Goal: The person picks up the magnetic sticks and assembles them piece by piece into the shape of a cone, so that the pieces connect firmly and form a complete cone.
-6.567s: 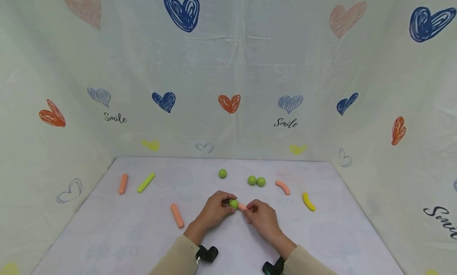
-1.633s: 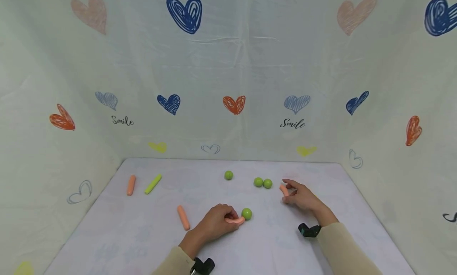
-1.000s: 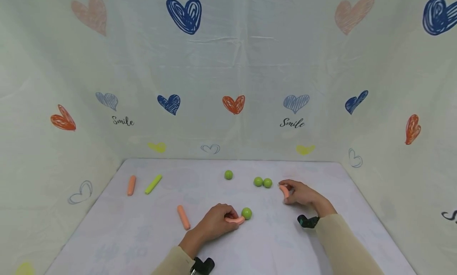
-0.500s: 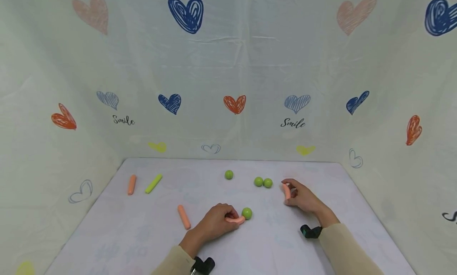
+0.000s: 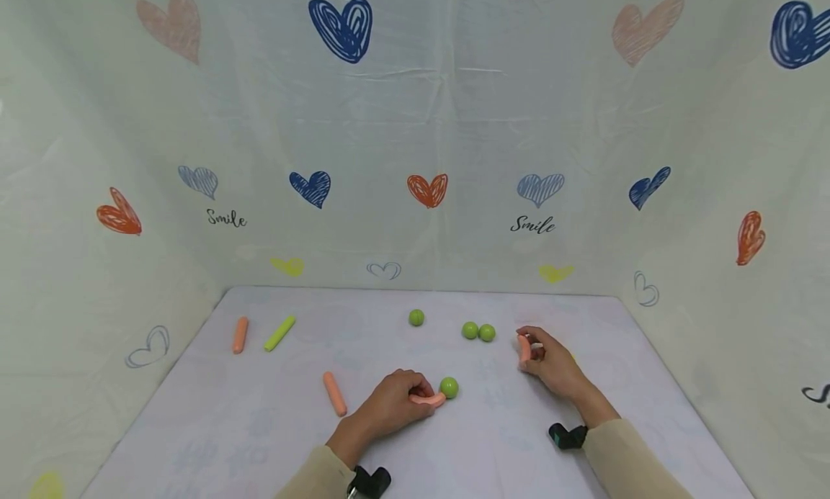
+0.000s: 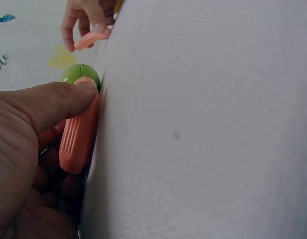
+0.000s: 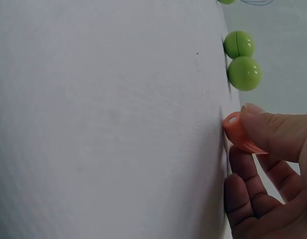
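My left hand point(image 5: 392, 407) pinches a curved salmon-orange piece point(image 5: 436, 399) low on the white table. Grooves run along this piece in the left wrist view, where the thumb point(image 6: 68, 102) lies over its far end. A green ball point(image 5: 449, 387) touches that end; whether the two are joined I cannot tell. Farther right, my right hand point(image 5: 556, 366) holds a second curved salmon-orange piece point(image 5: 524, 348) between thumb and fingers. In the right wrist view this piece point(image 7: 236, 131) shows a small pale hole in its end. Behind the right hand, a yellow piece point(image 5: 573, 356) is mostly hidden.
Two green balls point(image 5: 478, 331) sit side by side left of my right hand. Another green ball point(image 5: 416, 317) lies at the back. On the left are a straight orange stick point(image 5: 240, 335), a lime stick point(image 5: 279, 333) and a nearer orange stick point(image 5: 334, 394).
Earlier both hands worked together around the green ball, which my left fingers have let go. My right hand has since moved right, gripped the second curved piece and shifted it slightly right. The left stays still lately.
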The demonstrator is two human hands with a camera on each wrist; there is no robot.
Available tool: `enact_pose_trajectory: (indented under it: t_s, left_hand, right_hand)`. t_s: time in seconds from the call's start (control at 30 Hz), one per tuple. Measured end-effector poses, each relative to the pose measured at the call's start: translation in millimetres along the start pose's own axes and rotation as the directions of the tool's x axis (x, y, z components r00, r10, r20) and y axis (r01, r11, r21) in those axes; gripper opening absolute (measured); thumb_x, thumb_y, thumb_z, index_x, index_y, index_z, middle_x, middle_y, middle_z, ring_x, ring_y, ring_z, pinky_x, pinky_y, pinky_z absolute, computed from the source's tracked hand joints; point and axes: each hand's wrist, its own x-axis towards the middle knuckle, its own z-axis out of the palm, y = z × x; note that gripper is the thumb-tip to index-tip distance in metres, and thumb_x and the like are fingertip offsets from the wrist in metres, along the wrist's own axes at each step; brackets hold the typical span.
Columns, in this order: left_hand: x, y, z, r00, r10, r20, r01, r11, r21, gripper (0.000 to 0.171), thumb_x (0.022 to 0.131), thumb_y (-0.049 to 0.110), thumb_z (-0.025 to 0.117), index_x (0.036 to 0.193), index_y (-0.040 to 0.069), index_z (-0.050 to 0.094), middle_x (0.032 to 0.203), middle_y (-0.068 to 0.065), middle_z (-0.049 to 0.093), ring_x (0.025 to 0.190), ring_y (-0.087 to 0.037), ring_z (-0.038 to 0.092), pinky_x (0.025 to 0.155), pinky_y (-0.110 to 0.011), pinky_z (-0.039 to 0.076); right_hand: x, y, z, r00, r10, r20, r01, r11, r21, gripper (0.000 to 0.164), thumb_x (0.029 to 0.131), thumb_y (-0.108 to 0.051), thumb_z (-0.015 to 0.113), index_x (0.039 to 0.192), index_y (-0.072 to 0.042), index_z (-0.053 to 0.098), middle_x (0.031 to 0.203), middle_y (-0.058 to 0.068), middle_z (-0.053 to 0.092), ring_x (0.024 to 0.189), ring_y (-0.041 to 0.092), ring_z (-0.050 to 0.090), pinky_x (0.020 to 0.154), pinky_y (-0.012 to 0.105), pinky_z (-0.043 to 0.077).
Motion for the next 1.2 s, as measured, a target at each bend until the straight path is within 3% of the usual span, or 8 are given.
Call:
enact_pose_trajectory:
  t_s: [0.37,0.57,0.77,1.2]
  left_hand:
    - [0.1,-1.1,0.2,1.0,0.008,0.003,-0.008,1.0,0.007,0.011,0.09,0.026,0.084,0.094,0.025,0.074,0.089,0.014,0.062,0.084,-0.004,0.053,0.075,-0.023,0.047]
    - [-0.5,-0.8,0.6,1.0,0.013,0.002,-0.013,1.0,0.004,0.011,0.09,0.026,0.084,0.093,0.025,0.074,0.088,0.014,0.062,0.084,-0.004,0.053,0.074,-0.023,0.047]
    - [0.0,-2.8,2.1,1.0,0.028,-0.005,-0.028,1.0,0.012,0.011,0.091,0.027,0.084,0.094,0.025,0.074,0.087,0.016,0.062,0.085,-0.004,0.052,0.074,-0.022,0.046]
    - [-0.2,-1.2,2.4,0.999,0.045,-0.009,-0.045,0.999,0.012,0.011,0.089,0.026,0.086,0.092,0.025,0.075,0.086,0.016,0.062,0.085,-0.004,0.051,0.073,-0.022,0.044]
  right_hand:
    - [-4.9,-0.4,9.7,0.995,-0.026,-0.101,0.038,0.992,0.118,0.048,0.097,-0.001,0.072,0.143,-0.009,0.062,0.131,0.022,0.069,0.1,0.021,0.069,0.08,0.019,0.053]
    - [-11.3,-12.0,14.8,0.998,0.012,-0.064,0.004,0.968,0.252,0.05,0.098,-0.006,0.073,0.146,-0.007,0.058,0.136,0.025,0.065,0.109,0.025,0.069,0.08,0.021,0.055]
    - [-14.4,-24.8,25.4,0.997,0.075,-0.028,-0.059,0.929,0.365,0.054,0.097,-0.006,0.075,0.148,-0.009,0.056,0.13,0.023,0.068,0.093,0.015,0.069,0.073,0.026,0.059]
    - [-21.1,-57.1,58.6,0.98,0.191,0.051,-0.192,0.861,0.47,0.05,0.093,0.0,0.076,0.14,-0.006,0.057,0.107,0.016,0.073,0.077,0.022,0.074,0.071,0.03,0.062]
